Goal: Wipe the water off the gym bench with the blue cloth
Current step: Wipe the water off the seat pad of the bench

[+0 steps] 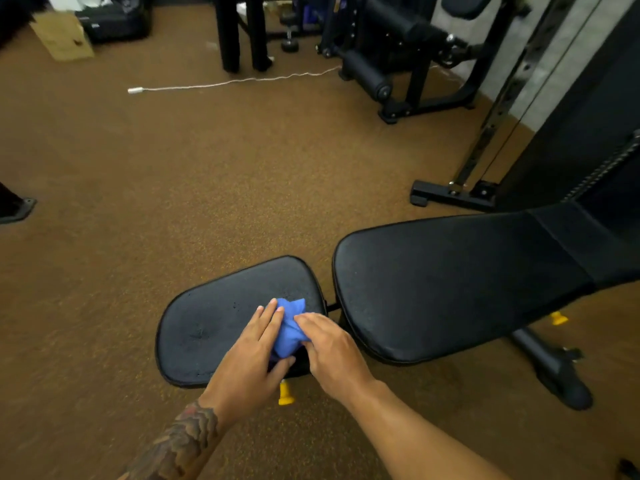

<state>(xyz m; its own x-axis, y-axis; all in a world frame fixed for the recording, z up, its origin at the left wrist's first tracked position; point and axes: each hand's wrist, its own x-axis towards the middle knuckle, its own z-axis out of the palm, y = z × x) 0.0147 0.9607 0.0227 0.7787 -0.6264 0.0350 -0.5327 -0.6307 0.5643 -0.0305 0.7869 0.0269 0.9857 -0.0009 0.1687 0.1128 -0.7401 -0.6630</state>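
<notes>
The black gym bench has a small seat pad (214, 327) at the lower middle and a long back pad (450, 282) running off to the right. Fine water droplets speckle the seat pad. A crumpled blue cloth (289, 329) lies on the right part of the seat pad, bunched between both hands. My left hand (254, 351) holds it from the left, fingers laid along it and thumb tucked under. My right hand (329, 348) lies against its right side with fingers curled onto it. Much of the cloth is hidden by the hands.
Brown rubber floor (173, 188) surrounds the bench. Yellow adjustment knobs (286, 393) sit under the seat. A black rack base (450, 194) stands behind the back pad, a leg machine (388, 64) at the back, a white cable (225, 83) lies on the floor, and a cardboard box (64, 36) far left.
</notes>
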